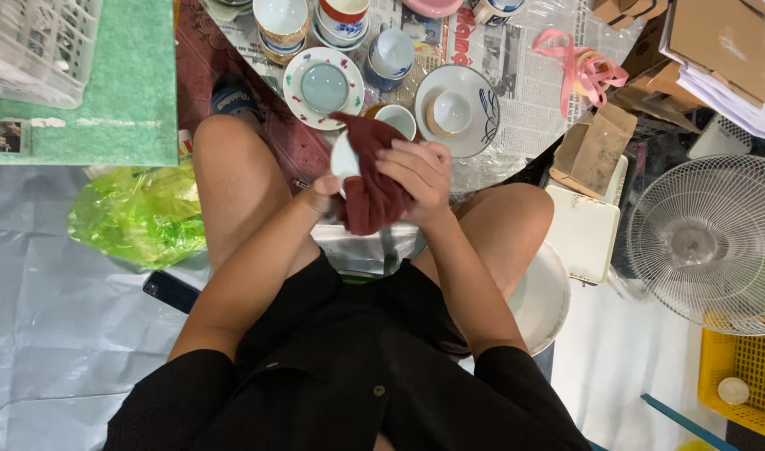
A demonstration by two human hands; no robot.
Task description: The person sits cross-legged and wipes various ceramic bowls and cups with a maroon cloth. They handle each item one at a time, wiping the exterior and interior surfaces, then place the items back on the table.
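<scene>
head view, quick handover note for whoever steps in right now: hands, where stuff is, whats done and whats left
Left hand: grips a small white ceramic dish by its edge, above the lap.
Right hand: presses a dark red cloth over the dish, covering most of it.
On the sheet of newspaper ahead: a white floral-rimmed saucer, a white plate with a blue pattern with a small white cup on it, and more cups stacked behind.
Done: cannot tell which pieces have been wiped.
Left: the dish in hand is mid-wipe; the rest sit on the newspaper.
</scene>
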